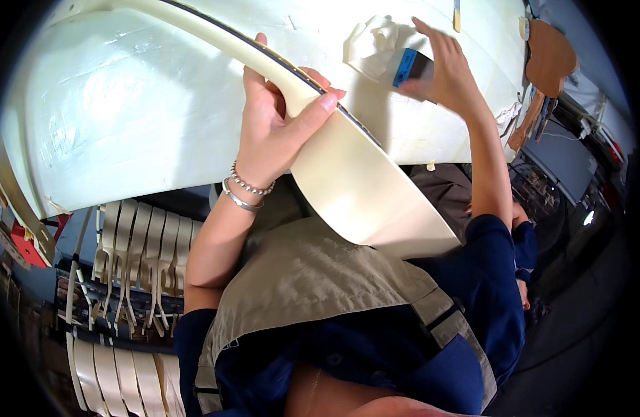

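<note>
A cream-coloured guitar-like instrument [372,184] is tilted on its side, its body against my apron and its neck reaching to the upper left over the table. My left hand [274,118] is wrapped round it where neck meets body, thumb on the near side and fingertips past the dark-edged fingerboard. Over the table at the right, my right hand [448,73] has its fingers spread, slightly blurred. Its thumb overlaps a small dark block with a blue label [405,67]; whether it touches is unclear. Crumpled whitish paper [372,45] lies beside the block.
The table [125,118] has a pale, shiny covering. At its right edge is a brown guitar-shaped piece [551,59]. Racks at lower left hold several pale instruments [135,243], near a red object [29,243]. Another person's arm [523,240] shows beyond my right arm.
</note>
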Tool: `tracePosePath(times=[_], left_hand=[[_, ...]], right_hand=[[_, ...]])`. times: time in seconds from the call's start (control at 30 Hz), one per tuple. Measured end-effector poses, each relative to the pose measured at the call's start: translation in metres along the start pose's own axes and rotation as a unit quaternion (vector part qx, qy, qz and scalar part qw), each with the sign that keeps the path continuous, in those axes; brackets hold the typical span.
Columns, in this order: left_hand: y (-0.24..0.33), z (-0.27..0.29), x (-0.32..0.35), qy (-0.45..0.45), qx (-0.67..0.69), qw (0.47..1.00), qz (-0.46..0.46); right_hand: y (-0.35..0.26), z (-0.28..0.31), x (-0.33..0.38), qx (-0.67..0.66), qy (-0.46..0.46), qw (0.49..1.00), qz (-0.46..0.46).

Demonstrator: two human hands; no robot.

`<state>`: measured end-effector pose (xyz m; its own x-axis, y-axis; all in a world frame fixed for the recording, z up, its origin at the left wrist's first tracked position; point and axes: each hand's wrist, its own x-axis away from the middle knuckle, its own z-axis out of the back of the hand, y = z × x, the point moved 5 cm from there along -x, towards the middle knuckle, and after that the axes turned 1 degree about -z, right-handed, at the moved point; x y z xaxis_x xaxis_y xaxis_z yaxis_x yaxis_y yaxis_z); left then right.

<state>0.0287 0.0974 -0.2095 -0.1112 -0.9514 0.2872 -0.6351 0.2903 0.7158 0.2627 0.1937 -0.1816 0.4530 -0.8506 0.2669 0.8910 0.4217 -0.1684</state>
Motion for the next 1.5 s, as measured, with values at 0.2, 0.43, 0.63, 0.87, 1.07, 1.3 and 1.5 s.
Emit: tracePosePath(times=[0.2,0.43,0.63,0.87,1.07,1.3,1.5], left_hand=[[0.003,0.001,-0.004,0.036,-0.027,0.998,0.051],[0.001,0.002,-0.005,0.059,-0.015,0.995,0.081],[0.002,0.004,-0.006,0.06,-0.012,0.997,0.051],[0.001,0.005,-0.006,0.062,0.001,0.997,0.053],[-0.002,0.006,-0.006,0.073,0.003,0.996,0.05],[0.0,0.009,-0.006,0.076,0.02,0.996,0.045],[-0.003,0.011,-0.005,0.107,-0.004,0.994,0.031]], right_hand=[[-0.01,0.009,0.025,0.01,-0.025,1.0,0.0],[-0.082,0.037,-0.01,-0.322,-0.041,0.939,0.11],[-0.101,0.039,-0.009,-0.292,-0.092,0.949,0.072],[-0.109,0.04,-0.01,-0.264,-0.079,0.959,0.07],[-0.112,0.039,-0.016,-0.254,-0.061,0.963,0.06],[-0.119,0.042,-0.026,-0.245,-0.054,0.963,0.098],[-0.127,0.042,-0.037,-0.236,-0.073,0.967,0.068]])
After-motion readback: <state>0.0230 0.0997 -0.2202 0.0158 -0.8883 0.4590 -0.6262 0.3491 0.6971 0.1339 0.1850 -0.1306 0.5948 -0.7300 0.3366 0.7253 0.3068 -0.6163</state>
